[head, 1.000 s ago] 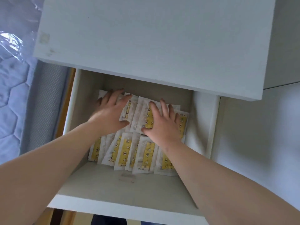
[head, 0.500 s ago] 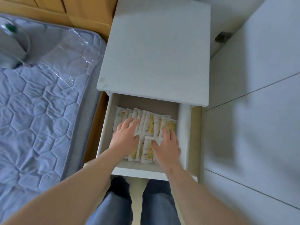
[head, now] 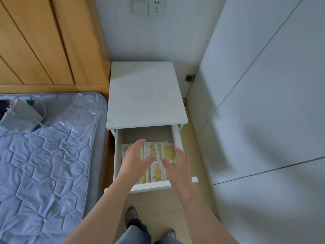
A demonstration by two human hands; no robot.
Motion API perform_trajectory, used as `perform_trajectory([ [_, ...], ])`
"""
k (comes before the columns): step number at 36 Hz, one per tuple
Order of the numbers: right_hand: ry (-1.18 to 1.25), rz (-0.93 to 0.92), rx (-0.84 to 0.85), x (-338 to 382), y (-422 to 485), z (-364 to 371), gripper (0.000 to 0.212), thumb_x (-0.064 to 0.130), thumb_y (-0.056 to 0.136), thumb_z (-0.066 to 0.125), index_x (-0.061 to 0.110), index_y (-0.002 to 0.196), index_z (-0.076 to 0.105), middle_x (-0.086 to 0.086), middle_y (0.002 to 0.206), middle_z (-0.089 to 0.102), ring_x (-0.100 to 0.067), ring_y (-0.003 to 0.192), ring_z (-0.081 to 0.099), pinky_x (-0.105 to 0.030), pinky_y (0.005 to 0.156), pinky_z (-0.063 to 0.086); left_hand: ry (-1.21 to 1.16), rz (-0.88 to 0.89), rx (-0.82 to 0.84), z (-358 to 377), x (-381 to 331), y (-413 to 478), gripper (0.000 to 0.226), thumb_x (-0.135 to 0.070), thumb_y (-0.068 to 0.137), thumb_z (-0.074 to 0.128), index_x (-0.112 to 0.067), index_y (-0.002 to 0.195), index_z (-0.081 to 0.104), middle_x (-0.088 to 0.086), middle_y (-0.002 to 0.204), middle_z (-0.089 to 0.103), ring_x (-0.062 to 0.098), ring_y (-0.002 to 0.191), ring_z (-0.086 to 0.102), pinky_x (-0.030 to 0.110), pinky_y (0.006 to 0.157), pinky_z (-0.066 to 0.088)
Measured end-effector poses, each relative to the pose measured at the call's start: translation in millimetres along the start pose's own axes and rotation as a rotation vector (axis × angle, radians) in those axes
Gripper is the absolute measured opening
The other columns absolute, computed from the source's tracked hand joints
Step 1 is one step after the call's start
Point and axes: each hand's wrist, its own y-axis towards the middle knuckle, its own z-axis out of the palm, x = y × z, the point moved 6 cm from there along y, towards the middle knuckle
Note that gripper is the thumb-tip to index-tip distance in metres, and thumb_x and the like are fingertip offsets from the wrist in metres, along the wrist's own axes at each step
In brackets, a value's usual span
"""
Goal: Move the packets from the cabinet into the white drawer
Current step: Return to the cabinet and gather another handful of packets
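Placement step: the packets [head: 169, 152] lie in rows inside the white drawer [head: 176, 138], lower centre of frame. The left hand [head: 134, 159] and right hand [head: 178, 165] hover above them, fingers loosely spread, holding nothing. Next move, probably: lift both hands clear of the drawer.

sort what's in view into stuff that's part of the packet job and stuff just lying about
Part of the job:
- packets, in rows in the drawer
- white drawer, pulled open
- left hand and right hand, both open over the packets

Just lying about:
- grey pouch, on the bed
- mattress
- wall socket
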Motion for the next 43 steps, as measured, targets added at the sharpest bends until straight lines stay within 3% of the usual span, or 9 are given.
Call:
perform_trajectory([
  [7, 0.220, -0.126, -0.060, 25, -43, -74, 0.058, 0.030, 0.093, 0.055, 0.030, 0.144, 0.027, 0.009, 0.150, 0.025, -0.011, 0.135, 0.029, -0.023, 0.097, 0.027, -0.200, 0.112, -0.080, 3, -75, -42, 0.054, -0.025, 0.091, 0.060, -0.026, 0.140, 0.036, -0.001, 0.142, 0.041, 0.019, 0.128, 0.042, 0.031, 0.091, 0.042],
  [11, 0.329, -0.198, -0.149, 31, -69, -124, 0.058, 0.029, 0.092, 0.054, 0.030, 0.144, 0.029, 0.010, 0.149, 0.029, -0.005, 0.130, 0.032, -0.020, 0.094, 0.026, -0.321, 0.195, -0.080, 16, -119, -70, 0.044, -0.028, 0.093, 0.056, -0.029, 0.134, 0.040, -0.006, 0.129, 0.046, 0.012, 0.107, 0.047, 0.027, 0.083, 0.038],
  [15, 0.467, -0.219, -0.249, 33, -96, -173, 0.052, 0.030, 0.092, 0.054, 0.031, 0.140, 0.034, 0.010, 0.143, 0.036, -0.011, 0.132, 0.037, -0.026, 0.104, 0.032, -0.423, 0.287, -0.021, 30, -168, -96, 0.034, -0.027, 0.094, 0.055, -0.030, 0.126, 0.046, -0.008, 0.119, 0.051, 0.014, 0.107, 0.050, 0.030, 0.090, 0.042],
  [19, 0.651, -0.247, -0.376, 34, -126, -222, 0.041, 0.028, 0.093, 0.055, 0.034, 0.131, 0.043, 0.013, 0.125, 0.042, -0.009, 0.114, 0.045, -0.023, 0.086, 0.035, -0.566, 0.364, 0.065, 40, -220, -121, 0.025, -0.019, 0.095, 0.053, -0.027, 0.119, 0.052, -0.006, 0.110, 0.058, 0.014, 0.102, 0.057, 0.033, 0.091, 0.047],
  [22, 0.776, -0.276, -0.512, 32, -151, -258, 0.037, 0.027, 0.091, 0.057, 0.034, 0.127, 0.048, 0.010, 0.124, 0.047, -0.004, 0.099, 0.051, -0.018, 0.071, 0.038, -0.640, 0.411, 0.179, 53, -256, -136, 0.025, -0.018, 0.094, 0.055, -0.024, 0.118, 0.054, -0.004, 0.108, 0.059, 0.014, 0.102, 0.058, 0.033, 0.091, 0.047],
  [28, 0.908, -0.291, -0.844, 0, -221, -301, 0.027, 0.027, 0.091, 0.058, 0.035, 0.115, 0.051, 0.008, 0.123, 0.053, -0.013, 0.116, 0.052, -0.036, 0.102, 0.041, -0.630, 0.473, 0.472, 99, -297, -173, 0.015, -0.019, 0.093, 0.056, -0.029, 0.105, 0.058, -0.001, 0.116, 0.061, 0.016, 0.105, 0.061, 0.033, 0.086, 0.048],
  [31, 0.971, -0.279, -1.031, -24, -263, -309, 0.024, 0.026, 0.091, 0.057, 0.034, 0.113, 0.053, 0.009, 0.118, 0.055, -0.014, 0.115, 0.053, -0.039, 0.104, 0.041, -0.588, 0.509, 0.640, 126, -309, -204, 0.016, -0.018, 0.094, 0.055, -0.027, 0.107, 0.059, 0.000, 0.114, 0.061, 0.017, 0.106, 0.061, 0.034, 0.089, 0.048],
  [39, 1.154, -0.153, -1.496, -104, -378, -273, 0.020, 0.022, 0.091, 0.057, 0.031, 0.108, 0.056, 0.008, 0.106, 0.058, -0.012, 0.103, 0.058, -0.033, 0.096, 0.045, -0.385, 0.568, 1.113, 205, -286, -314, 0.014, -0.018, 0.094, 0.053, -0.030, 0.099, 0.059, -0.001, 0.109, 0.061, 0.018, 0.104, 0.061, 0.032, 0.083, 0.047],
  [43, 1.227, -0.066, -1.714, -142, -437, -238, 0.020, 0.021, 0.091, 0.056, 0.029, 0.110, 0.056, 0.011, 0.101, 0.059, -0.009, 0.097, 0.059, -0.032, 0.094, 0.045, -0.260, 0.534, 1.320, 237, -252, -376, 0.021, -0.018, 0.095, 0.053, -0.028, 0.113, 0.054, 0.001, 0.113, 0.061, 0.019, 0.104, 0.061, 0.034, 0.084, 0.047],
])
